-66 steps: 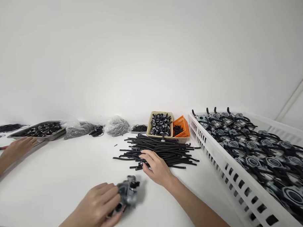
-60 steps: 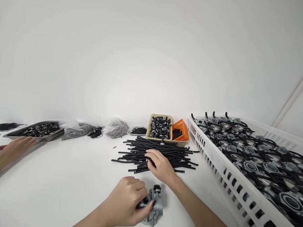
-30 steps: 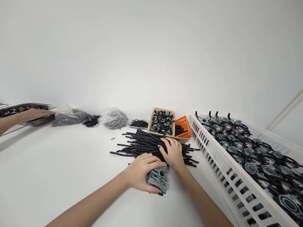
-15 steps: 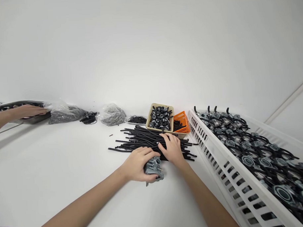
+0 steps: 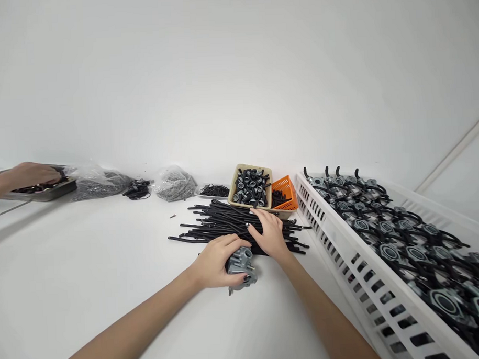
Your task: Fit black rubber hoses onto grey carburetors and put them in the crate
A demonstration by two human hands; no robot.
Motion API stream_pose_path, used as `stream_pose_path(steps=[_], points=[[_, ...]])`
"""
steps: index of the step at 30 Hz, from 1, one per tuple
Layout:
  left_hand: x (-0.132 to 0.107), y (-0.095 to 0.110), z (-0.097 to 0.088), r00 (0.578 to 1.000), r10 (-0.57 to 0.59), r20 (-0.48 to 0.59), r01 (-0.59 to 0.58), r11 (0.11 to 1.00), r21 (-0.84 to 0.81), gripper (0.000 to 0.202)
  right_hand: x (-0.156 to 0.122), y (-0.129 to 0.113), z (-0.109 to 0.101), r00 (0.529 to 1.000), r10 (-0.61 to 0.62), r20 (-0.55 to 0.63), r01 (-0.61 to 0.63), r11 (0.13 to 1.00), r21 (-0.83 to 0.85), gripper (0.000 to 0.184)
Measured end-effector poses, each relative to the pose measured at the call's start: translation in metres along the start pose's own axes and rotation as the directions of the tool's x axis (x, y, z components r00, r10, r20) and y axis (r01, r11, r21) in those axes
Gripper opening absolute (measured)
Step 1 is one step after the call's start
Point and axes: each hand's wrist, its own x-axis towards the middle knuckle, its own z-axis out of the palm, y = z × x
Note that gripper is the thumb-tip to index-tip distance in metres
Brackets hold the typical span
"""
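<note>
White wall (image 5: 173,82) behind white table (image 5: 89,263)

The person's left hand (image 5: 216,261) grips a grey metal part (image 5: 241,266) above the white desk (image 5: 108,257), thumb along its near side. The right hand (image 5: 268,232) is over a pile of black hoses (image 5: 221,222), its thumb spread away from the fingers; whether they touch a hose is unclear. Just behind the pile, a beige tray (image 5: 244,204) full of black-and-grey fittings stands beside an orange basket (image 5: 290,186) holding small black pieces. At right, a white crate (image 5: 349,241) contains rows of metal parts with black hoses. At far left, another person's hand (image 5: 33,175) reaches into a metal tray (image 5: 47,194).
</note>
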Motion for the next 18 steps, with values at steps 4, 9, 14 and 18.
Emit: stream_pose_path(steps=[4,9,14,18], points=[[0.000,0.000,-0.001,1.000,0.005,0.009,-0.005,1.000,-0.002,0.051,0.005,-0.001,-0.004,0.989,0.039,-0.145,0.020,0.921,0.388,0.033],[0.000,-0.003,-0.001,1.000,0.011,0.020,-0.011,1.000,0.008,0.054,0.006,-0.010,-0.004,0.960,0.273,-0.055,-0.112,0.560,0.821,0.025],[-0.001,-0.009,0.000,0.999,-0.015,0.033,0.013,0.999,0.045,0.054,-0.005,-0.027,-0.002,0.953,0.155,0.260,-0.296,0.291,0.910,0.024],[-0.001,-0.013,-0.002,0.999,-0.034,0.026,0.031,0.994,0.104,0.053,-0.011,-0.038,-0.005,0.911,0.032,0.412,-0.411,0.154,0.898,0.032]])
